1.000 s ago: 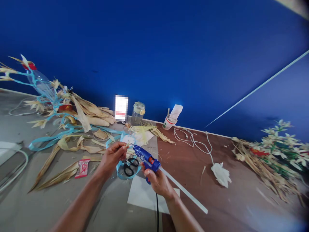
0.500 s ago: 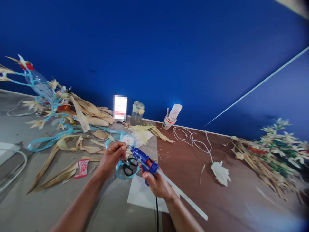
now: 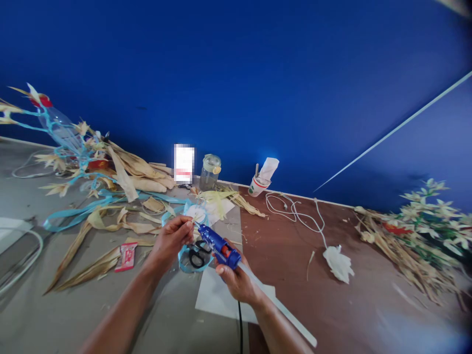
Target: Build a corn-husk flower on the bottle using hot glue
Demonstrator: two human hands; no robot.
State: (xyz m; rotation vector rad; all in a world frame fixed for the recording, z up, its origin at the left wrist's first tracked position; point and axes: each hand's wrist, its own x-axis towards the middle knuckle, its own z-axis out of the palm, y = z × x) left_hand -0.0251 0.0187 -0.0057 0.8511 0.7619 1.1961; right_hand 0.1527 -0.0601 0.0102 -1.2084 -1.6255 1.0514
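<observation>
My right hand [image 3: 238,281] is closed around a blue glue gun [image 3: 217,245] with a long white glue stick [image 3: 280,307] trailing behind it and a black cord [image 3: 239,324] hanging down. The gun's nozzle points left and up at my left hand [image 3: 172,240], whose fingers pinch a small pale husk piece [image 3: 192,223]. Nozzle tip and husk piece nearly touch. Black scissors [image 3: 197,254] lie on the surface just under both hands, inside a loop of light blue ribbon [image 3: 183,265]. A white sheet [image 3: 221,297] lies below my right hand.
Dried corn husks [image 3: 129,172] and blue ribbon [image 3: 73,211] pile up at the left with a plastic bottle [image 3: 61,128]. A glass jar [image 3: 210,172], a paper cup [image 3: 258,186] and a white cable [image 3: 295,211] stand by the blue wall. Husk flowers [image 3: 416,236] lie right.
The glue gun has tilted and moved slightly left and down, bringing its nozzle closer to the husk piece. My left hand stays nearly still.
</observation>
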